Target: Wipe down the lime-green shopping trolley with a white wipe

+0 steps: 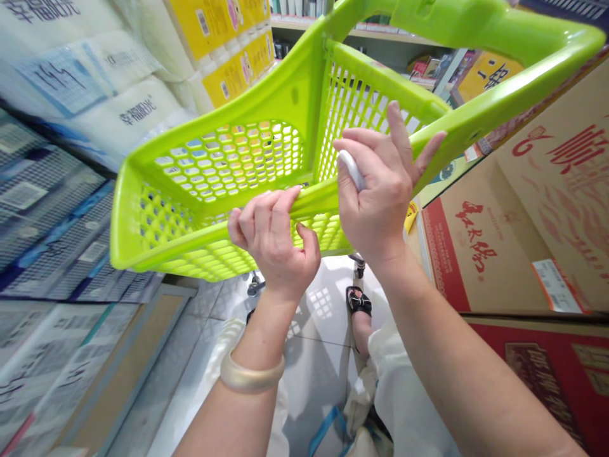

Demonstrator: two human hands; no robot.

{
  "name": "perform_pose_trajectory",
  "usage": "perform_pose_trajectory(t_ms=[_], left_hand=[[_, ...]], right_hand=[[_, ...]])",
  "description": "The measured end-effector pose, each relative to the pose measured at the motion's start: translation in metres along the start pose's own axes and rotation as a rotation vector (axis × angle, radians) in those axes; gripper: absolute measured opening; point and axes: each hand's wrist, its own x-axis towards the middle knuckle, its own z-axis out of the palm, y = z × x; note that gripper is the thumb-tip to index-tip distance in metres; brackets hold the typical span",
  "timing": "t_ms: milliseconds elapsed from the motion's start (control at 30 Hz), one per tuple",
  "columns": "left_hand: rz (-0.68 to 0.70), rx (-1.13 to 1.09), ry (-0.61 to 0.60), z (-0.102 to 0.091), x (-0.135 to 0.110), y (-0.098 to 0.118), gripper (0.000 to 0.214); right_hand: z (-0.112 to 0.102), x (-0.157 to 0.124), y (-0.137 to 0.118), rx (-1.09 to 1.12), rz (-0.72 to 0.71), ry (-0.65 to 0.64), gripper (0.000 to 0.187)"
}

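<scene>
A bright green plastic shopping cart (290, 101), with lattice sides and an empty basket, stands tilted across the view. My left hand (280, 247) is closed over its near rim, fingers hooked over the top and thumb on the near side. Farther right along that rim is my right hand (373, 184). Between its thumb and curled fingers sits a small white oval object (352, 170), partly hidden, whose kind I cannot make out. Two other fingers of that hand stretch out toward the cart's raised handle frame (504, 95).
White paper packs (137, 111) and yellow-and-white packs (238, 70) are stacked at the left, above blue-checked packages (47, 209). Brown cartons (504, 241) and a red carton (528, 374) line the right. A sandalled foot (359, 301) stands on the tiled floor (314, 362).
</scene>
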Motion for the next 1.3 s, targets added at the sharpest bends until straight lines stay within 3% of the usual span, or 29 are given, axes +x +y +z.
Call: perform_pose_trajectory(t_ms=[100, 267, 533, 767, 967, 1300], left_hand=[[0.011, 0.004, 0.02, 0.0, 0.0, 0.0, 0.042], [0.026, -0.007, 0.054, -0.001, 0.0, 0.0, 0.034], [0.001, 0.001, 0.01, 0.0, 0.0, 0.001, 0.043], [0.033, 0.016, 0.022, -0.001, 0.0, -0.001, 0.039], [-0.046, 0.008, -0.018, -0.001, 0.0, 0.003, 0.043], [-0.051, -0.039, -0.032, -0.001, 0.0, 0.002, 0.042]], right_hand=[[0.002, -0.002, -0.003, 0.013, 0.011, 0.008, 0.026], [0.013, -0.014, -0.03, 0.019, -0.035, -0.081, 0.024], [0.002, -0.002, -0.005, 0.005, 0.035, -0.049, 0.027], [0.008, -0.01, -0.026, -0.016, 0.001, -0.083, 0.024], [0.001, -0.004, -0.013, 0.024, 0.06, -0.077, 0.026], [0.004, -0.006, -0.017, 0.001, 0.016, -0.051, 0.023]])
